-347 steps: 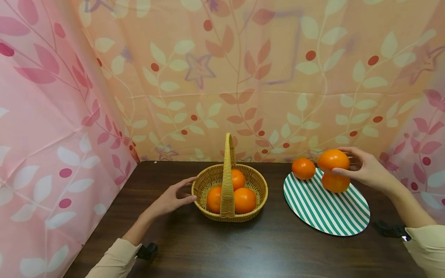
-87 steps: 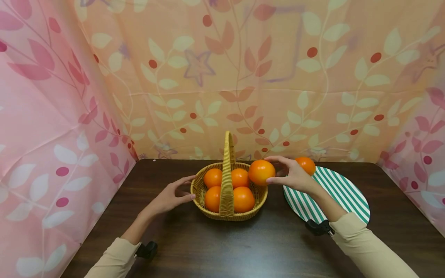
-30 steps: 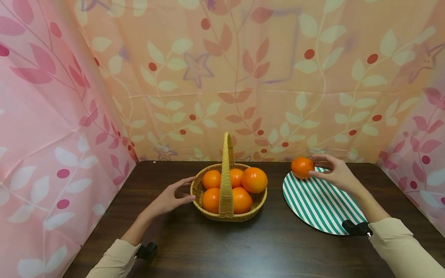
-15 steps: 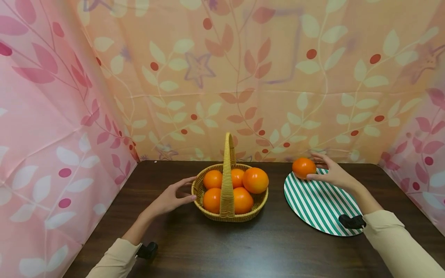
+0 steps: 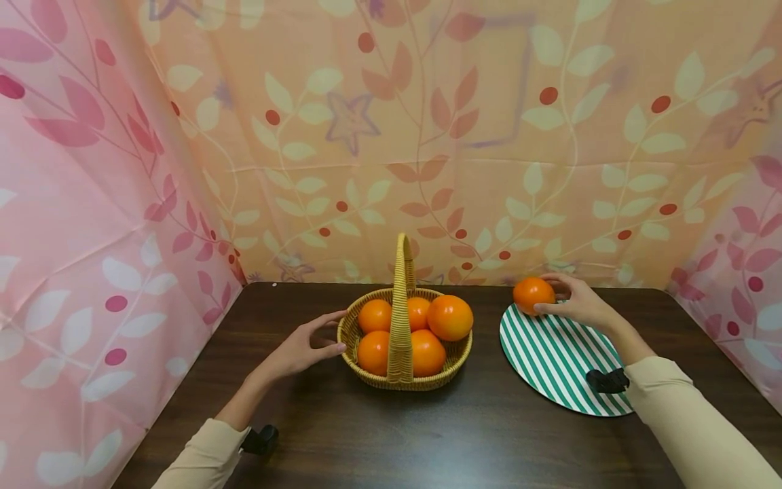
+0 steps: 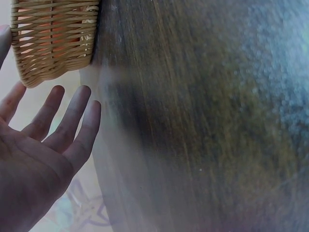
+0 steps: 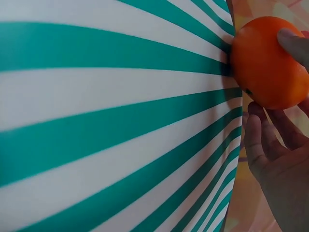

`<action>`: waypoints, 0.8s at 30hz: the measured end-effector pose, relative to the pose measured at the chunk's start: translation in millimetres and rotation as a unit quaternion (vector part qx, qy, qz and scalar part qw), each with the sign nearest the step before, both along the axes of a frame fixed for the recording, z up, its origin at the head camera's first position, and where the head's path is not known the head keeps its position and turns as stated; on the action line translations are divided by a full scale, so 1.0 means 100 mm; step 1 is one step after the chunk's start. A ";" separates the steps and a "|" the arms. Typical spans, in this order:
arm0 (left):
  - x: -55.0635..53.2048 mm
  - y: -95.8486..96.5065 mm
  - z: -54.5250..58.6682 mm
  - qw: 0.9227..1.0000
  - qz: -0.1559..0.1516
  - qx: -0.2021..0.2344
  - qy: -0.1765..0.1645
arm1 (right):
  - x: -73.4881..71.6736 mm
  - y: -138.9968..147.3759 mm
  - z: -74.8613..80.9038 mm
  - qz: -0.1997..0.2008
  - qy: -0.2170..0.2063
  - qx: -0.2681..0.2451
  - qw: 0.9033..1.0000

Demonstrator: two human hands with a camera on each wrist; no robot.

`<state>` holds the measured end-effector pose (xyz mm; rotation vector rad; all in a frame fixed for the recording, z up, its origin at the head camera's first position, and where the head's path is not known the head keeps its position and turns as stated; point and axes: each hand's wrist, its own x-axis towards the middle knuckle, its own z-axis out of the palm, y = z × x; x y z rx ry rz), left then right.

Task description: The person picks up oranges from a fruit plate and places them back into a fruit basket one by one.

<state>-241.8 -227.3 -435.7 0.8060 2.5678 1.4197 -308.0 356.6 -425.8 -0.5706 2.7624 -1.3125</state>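
My right hand [image 5: 577, 299] has its thumb and fingers around an orange [image 5: 534, 295] at the back left edge of a green-and-white striped oval placemat [image 5: 568, 360]. In the right wrist view my thumb lies on the orange [image 7: 270, 63] and fingertips reach its other side. A wicker basket [image 5: 360, 377] with a tall handle stands mid-table, holding several oranges; one orange [image 5: 450, 317] sits higher, by the right rim. My left hand [image 5: 302, 348] rests thumb and fingertip against the basket's left rim; its other fingers [image 6: 72, 116] are spread and loose.
The dark wooden table [image 5: 391, 441] carries the basket and the placemat. Floral cloth [image 5: 342, 170] hangs behind the table and on both sides. The basket's arched handle [image 5: 400, 305] rises across its middle. Black wrist devices [image 5: 259, 440] sit below both sleeves.
Two oranges have gone from the right hand and placemat into the basket. My right hand went from the basket back to the last placemat orange, and its fingers now close around it. Left hand unchanged.
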 end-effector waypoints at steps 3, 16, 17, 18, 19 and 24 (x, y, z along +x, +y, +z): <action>0.00 0.01 0.00 1.000 -0.001 0.001 0.001 | -0.01 -0.04 0.01 -0.001 0.006 -0.002 1.000; 0.00 0.01 -0.01 1.000 0.002 0.000 0.003 | -0.08 -0.43 0.19 0.021 -0.004 -0.076 0.997; 0.00 0.00 -0.01 1.000 0.002 -0.001 0.003 | -0.09 -0.47 0.20 0.023 -0.004 -0.080 0.997; 0.00 0.00 -0.01 1.000 0.003 -0.001 0.003 | -0.10 -0.52 0.22 0.025 -0.007 -0.087 0.996; 0.00 0.00 -0.01 1.000 0.004 -0.001 0.003 | -0.11 -0.57 0.24 0.028 -0.009 -0.094 0.995; 0.01 -0.01 -0.01 1.000 0.011 -0.004 0.003 | -0.18 -0.80 0.32 0.054 -0.011 -0.139 0.989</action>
